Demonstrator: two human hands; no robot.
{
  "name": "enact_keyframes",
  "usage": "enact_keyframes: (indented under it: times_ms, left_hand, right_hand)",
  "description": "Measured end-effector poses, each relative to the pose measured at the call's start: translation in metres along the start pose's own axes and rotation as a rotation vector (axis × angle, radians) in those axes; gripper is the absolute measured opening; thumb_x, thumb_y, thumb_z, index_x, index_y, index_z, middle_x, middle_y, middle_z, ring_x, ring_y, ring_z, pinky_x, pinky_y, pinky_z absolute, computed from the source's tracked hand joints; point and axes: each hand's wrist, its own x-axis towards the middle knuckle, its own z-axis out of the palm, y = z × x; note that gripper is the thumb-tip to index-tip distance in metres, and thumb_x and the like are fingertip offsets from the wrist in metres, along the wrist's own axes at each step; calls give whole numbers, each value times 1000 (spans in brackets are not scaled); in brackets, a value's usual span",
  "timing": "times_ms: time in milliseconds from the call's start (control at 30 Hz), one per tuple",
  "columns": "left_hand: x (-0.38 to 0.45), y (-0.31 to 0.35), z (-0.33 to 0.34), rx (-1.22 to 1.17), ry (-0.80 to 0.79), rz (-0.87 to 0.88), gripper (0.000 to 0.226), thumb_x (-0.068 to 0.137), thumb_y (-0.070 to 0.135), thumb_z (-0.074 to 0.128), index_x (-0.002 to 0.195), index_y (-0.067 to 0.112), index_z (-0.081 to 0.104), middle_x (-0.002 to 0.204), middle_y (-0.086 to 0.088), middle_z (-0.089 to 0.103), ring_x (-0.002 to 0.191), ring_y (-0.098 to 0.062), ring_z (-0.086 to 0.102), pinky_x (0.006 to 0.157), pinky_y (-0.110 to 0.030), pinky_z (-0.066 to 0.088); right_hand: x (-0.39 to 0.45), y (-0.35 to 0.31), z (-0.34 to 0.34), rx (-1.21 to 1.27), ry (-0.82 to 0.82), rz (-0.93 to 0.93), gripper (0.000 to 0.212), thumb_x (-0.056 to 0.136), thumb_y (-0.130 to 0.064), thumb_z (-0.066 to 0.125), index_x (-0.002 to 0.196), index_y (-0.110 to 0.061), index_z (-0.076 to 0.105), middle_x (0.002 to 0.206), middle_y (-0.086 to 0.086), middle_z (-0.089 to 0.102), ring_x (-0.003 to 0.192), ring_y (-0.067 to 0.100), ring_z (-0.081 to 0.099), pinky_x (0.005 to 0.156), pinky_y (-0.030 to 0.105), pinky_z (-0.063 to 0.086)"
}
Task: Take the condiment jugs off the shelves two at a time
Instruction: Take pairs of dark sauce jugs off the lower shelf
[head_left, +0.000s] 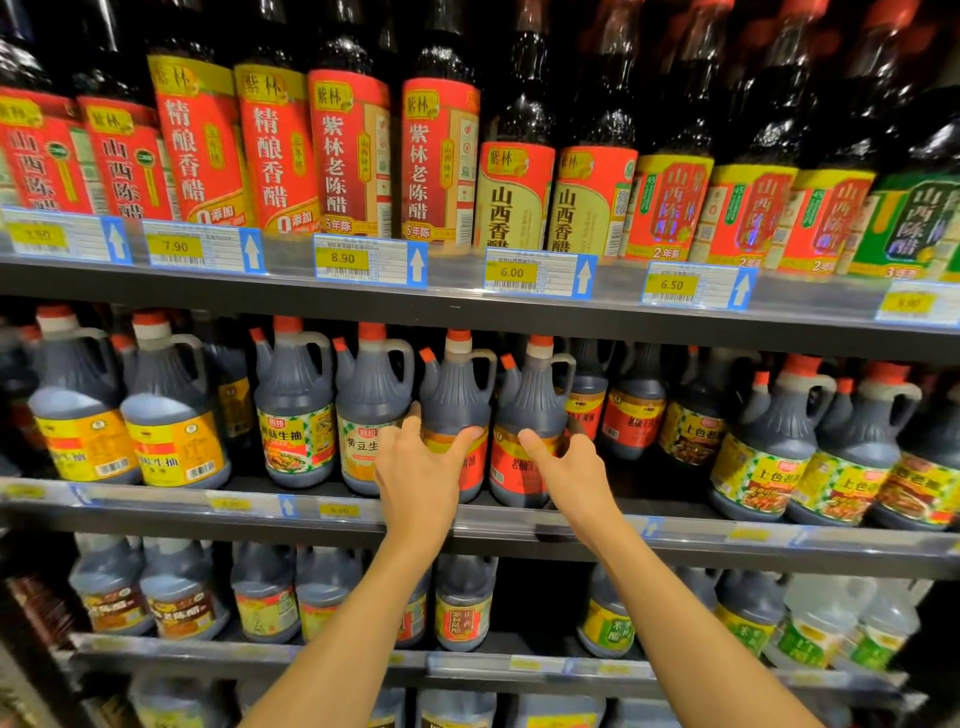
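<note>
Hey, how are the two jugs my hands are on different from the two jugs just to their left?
The red-label jugs carry red and orange labels; the pale-label jugs carry pale labels with green trim. Each red-label jug has a hand on it, the left hand and the right hand wrapping their bodies; the pale-label jugs are untouched. All four share dark contents, red caps, side handles and the middle shelf.

You've got both arms stretched out up and forward, bare forearms nearly parallel, left hand (415, 470) with its thumb and fingers spread wide apart, right hand (569, 467) likewise with its thumb pointing up to the left.
</note>
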Motion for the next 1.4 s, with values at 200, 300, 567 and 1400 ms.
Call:
enact_keyframes:
  times_ms: [200,300,567,1400]
  left_hand:
    - [0,-1,1,12,12,13,78,80,59,75,138,9,58,121,-10,61,117,-27,53,97,-37,43]
    - [0,1,-1,32,12,22,81,80,58,75,140,8,56,119,-10,60,116,-27,53,93,-31,39]
    - [7,0,-1,64,-13,23,81,79,60,75,136,4,59,110,-10,60,110,-25,53,87,-28,37]
    - [6,6,-7,62,-31,40,88,80,59,75,143,3,50,125,-15,64,122,-31,55,98,-42,46]
  right_hand:
    - [1,0,3,30,32,-12,41,95,-45,67,109,-13,46,88,-14,46,84,9,51,79,31,40]
    - [2,-1,4,37,29,-8,39,95,-45,67,106,-13,46,88,-13,48,79,5,50,79,32,41]
    - [2,0,3,61,11,-18,37,95,-43,67,105,-16,45,88,-13,50,79,3,50,81,33,44]
    - [6,6,5,46,28,3,41,95,-47,66,107,-13,47,91,-5,55,86,15,57,80,36,47]
